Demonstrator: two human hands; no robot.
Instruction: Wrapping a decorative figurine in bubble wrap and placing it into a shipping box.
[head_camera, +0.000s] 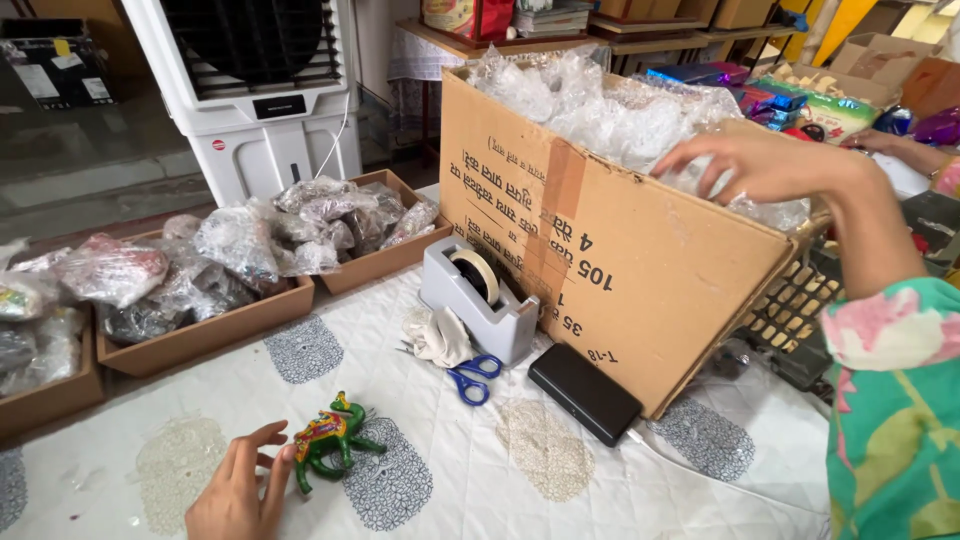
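Observation:
My left hand (240, 490) rests on the white quilted table cover (600, 490) at the lower left. Its fingertips touch a small green painted camel figurine (332, 438) that stands upright beside it. My right hand (765, 165) reaches over the rim of a large tilted cardboard box (600, 270) at the right. The fingers are spread and lie on crumpled clear plastic wrap (610, 110) that fills the box. Whether they grip the plastic I cannot tell.
A grey tape dispenser (480, 295), blue-handled scissors (472, 378), a crumpled white cloth (437, 335) and a black flat case (583, 392) lie before the box. Cardboard trays (210, 335) of bagged items line the left. A white air cooler (255, 90) stands behind.

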